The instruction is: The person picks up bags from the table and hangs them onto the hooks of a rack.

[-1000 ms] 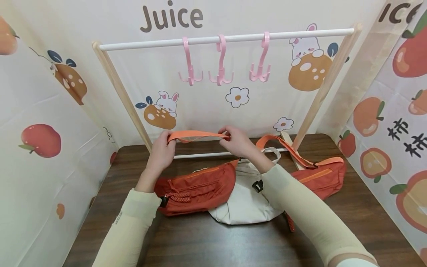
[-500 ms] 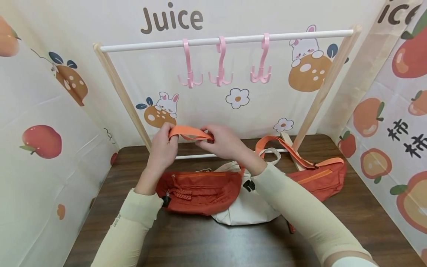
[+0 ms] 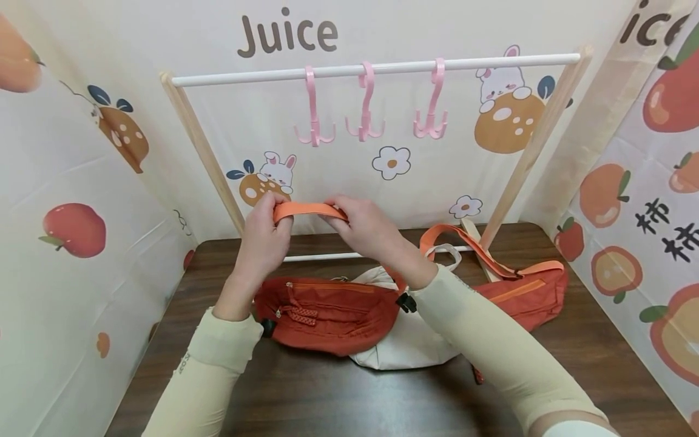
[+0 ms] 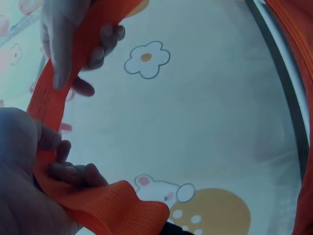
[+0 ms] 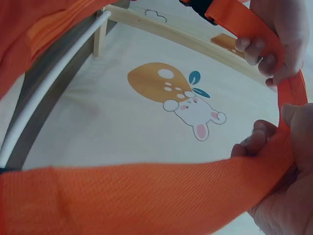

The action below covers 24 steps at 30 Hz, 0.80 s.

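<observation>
the left hand (image 3: 263,241) was raised in front of the chest with its wrist upright, its fingers curled round one end of a taut stretch of orange webbing strap (image 3: 310,209). the right hand (image 3: 364,229) came in slantwise from the other side, its knuckles up, and gripped the strap's other end between thumb and fingers; the wrist views showed both sets of fingertips bent behind the webbing. the two hands were near each other but apart. both forearms, in pale sleeves (image 3: 225,347), reached forward and inward.

the rust-red waist bag (image 3: 341,318) was below the hands, its zipped front towards the person, overlapping an off-white bag (image 3: 406,352); whether its base touched the wooden tabletop (image 3: 327,400) could not be told. an open black buckle (image 3: 406,302) was just beside the right sleeve cuff.
</observation>
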Available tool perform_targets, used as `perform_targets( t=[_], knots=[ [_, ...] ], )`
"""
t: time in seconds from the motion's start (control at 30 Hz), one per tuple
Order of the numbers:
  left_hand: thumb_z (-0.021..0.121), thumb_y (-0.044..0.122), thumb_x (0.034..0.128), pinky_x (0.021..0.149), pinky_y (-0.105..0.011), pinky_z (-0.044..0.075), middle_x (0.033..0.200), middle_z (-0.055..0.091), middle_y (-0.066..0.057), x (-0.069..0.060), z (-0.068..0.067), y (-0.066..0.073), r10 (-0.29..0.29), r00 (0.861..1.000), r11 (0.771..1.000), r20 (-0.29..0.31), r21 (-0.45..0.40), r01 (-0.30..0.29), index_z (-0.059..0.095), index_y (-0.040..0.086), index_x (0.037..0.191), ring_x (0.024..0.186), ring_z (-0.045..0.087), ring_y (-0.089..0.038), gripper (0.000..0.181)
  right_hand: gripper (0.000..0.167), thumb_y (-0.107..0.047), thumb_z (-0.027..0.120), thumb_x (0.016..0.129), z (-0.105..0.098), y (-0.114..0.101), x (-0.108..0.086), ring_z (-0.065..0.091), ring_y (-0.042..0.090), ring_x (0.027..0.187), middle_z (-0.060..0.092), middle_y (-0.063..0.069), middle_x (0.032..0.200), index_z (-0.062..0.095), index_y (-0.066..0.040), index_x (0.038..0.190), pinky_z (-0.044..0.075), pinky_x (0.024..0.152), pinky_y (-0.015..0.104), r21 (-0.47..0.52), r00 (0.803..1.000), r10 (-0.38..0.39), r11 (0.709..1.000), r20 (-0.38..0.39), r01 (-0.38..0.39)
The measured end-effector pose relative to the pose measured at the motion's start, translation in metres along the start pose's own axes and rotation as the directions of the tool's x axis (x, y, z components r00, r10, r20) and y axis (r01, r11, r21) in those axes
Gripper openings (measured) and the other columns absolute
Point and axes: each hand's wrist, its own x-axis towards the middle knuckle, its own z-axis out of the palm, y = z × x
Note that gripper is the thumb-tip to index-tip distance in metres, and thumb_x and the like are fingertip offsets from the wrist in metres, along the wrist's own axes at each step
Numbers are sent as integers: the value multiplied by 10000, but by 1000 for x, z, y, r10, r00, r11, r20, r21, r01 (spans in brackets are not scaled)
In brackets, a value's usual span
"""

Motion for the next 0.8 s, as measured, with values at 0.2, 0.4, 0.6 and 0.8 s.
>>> perform_targets(
  t=[0.2, 0.4, 0.6, 0.8],
  knots=[
    [520, 59, 1042, 635, -390, 355, 886, 490, -114, 1, -8, 2, 0, 1000, 1000, 26, -24, 1, 591, 28, 1152, 724, 432, -265, 135, 206, -226, 649, 1084, -14, 0, -4, 437, 153, 558, 533, -7, 691, 655, -112, 1256, 398, 543, 314, 49, 1000, -4, 999, 3, 4],
    [545, 105, 1055, 606, -363, 377, 895, 520, -115, 4, -20, 6, 28, 998, 997, 55, -68, -25, 578, 54, 1193, 719, 455, -265, 151, 141, -167, 648, 1080, -27, -2, -8, 442, 133, 560, 566, -17, 706, 580, -98, 1182, 403, 536, 304, 93, 997, -61, 994, -38, 65],
    [638, 161, 1021, 631, -362, 372, 903, 536, -103, 10, -32, 8, 65, 996, 993, 53, -98, -60, 597, 94, 1190, 721, 451, -233, 186, 90, -135, 620, 1087, -37, -6, -10, 477, 124, 595, 641, -27, 767, 564, -85, 1137, 414, 562, 304, 113, 992, -103, 987, -74, 111],
    [624, 167, 1028, 624, -357, 357, 856, 523, -100, 15, -42, 11, 106, 994, 991, 34, -90, -102, 613, 76, 1214, 706, 454, -244, 207, 72, -109, 614, 1083, -43, -10, -9, 452, 123, 585, 654, -21, 770, 576, -70, 1130, 399, 556, 294, 120, 983, -150, 980, -103, 162]
  ],
)
